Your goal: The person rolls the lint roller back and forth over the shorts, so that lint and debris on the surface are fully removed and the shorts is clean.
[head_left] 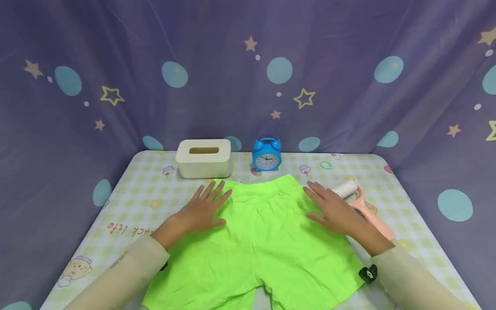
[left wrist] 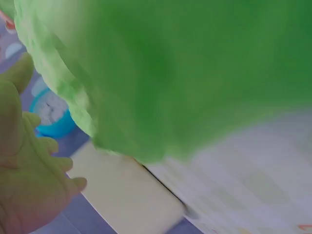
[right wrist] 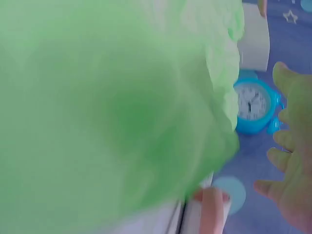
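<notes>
Bright neon-green shorts (head_left: pixel 253 241) lie spread out, waistband at the far side and legs towards me. My left hand (head_left: pixel 199 213) is over their upper left side, palm down with the fingers spread. Over the upper right side is my right hand (head_left: pixel 335 211), its fingers straight and pointing inward to the waistband. Neither hand grips the fabric. In the left wrist view the left palm (left wrist: pixel 29 175) shows beside the waistband edge, and in the right wrist view the right palm (right wrist: pixel 298 151) appears the same way. Small wrinkles cross the shorts' front.
Behind the shorts stand a cream tissue box (head_left: pixel 203 160) and a blue alarm clock (head_left: pixel 266 157). A small green ring (head_left: pixel 326 165) lies at the back right. The pink-handled lint roller (head_left: pixel 373 219) is partly behind my right hand. A patterned curtain (head_left: pixel 217 112) encloses the checked tabletop (head_left: pixel 128 206).
</notes>
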The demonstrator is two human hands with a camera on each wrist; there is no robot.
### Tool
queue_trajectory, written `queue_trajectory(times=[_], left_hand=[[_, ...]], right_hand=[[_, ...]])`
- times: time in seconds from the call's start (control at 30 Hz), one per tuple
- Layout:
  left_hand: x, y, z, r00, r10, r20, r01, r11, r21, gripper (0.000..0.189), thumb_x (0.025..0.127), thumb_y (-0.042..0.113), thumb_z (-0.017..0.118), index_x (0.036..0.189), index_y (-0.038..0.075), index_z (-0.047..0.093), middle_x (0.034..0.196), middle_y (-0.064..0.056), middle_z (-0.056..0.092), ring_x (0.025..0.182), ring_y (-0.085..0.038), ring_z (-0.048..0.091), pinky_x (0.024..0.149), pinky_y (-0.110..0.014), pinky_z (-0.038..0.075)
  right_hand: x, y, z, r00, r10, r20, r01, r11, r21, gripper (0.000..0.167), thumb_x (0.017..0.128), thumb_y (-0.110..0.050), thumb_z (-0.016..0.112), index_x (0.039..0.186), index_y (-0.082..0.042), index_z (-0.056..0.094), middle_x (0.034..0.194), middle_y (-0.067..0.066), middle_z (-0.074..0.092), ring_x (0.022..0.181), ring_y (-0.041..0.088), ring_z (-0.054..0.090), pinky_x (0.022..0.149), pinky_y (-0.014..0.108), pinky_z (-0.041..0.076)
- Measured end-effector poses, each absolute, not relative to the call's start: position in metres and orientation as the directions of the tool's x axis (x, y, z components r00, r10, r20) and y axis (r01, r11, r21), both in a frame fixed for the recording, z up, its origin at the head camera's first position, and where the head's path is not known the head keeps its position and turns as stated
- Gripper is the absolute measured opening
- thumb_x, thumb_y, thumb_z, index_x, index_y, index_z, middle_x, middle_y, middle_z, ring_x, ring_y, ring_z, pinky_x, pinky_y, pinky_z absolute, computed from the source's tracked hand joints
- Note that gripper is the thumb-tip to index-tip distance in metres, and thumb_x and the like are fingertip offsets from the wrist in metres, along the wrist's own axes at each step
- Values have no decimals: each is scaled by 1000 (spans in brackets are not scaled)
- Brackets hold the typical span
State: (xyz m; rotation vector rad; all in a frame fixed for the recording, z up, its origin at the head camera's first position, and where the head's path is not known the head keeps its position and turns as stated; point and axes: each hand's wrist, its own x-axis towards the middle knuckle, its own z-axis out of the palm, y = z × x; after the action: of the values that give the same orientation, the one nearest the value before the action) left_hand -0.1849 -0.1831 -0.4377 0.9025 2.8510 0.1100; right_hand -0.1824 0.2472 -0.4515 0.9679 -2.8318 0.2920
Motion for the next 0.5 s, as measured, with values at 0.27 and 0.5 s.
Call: queue_trajectory(times=[0.27,0.5], left_hand=[[-191,-229,-436,-786,618,-33,597,771,221,63,99,25,68,155,12,44,164,-22,31,149,-44,34,115,-61,38],[-182,-259,-442,-793,603,-92,553,774,308,52,102,23,63,152,14,50,160,-15,41,146,-39,42,112,-56,43]], right_hand=[[-185,294,-441,-851,-431,299,-503,832,-234,55,95,-18,72,143,1,54,144,23,54,129,45,53,99,67,45],[-176,343,-446,-924,-325,203,-373,883,-285,53,99,-20,66,141,8,53,129,31,58,115,47,57,89,64,49]])
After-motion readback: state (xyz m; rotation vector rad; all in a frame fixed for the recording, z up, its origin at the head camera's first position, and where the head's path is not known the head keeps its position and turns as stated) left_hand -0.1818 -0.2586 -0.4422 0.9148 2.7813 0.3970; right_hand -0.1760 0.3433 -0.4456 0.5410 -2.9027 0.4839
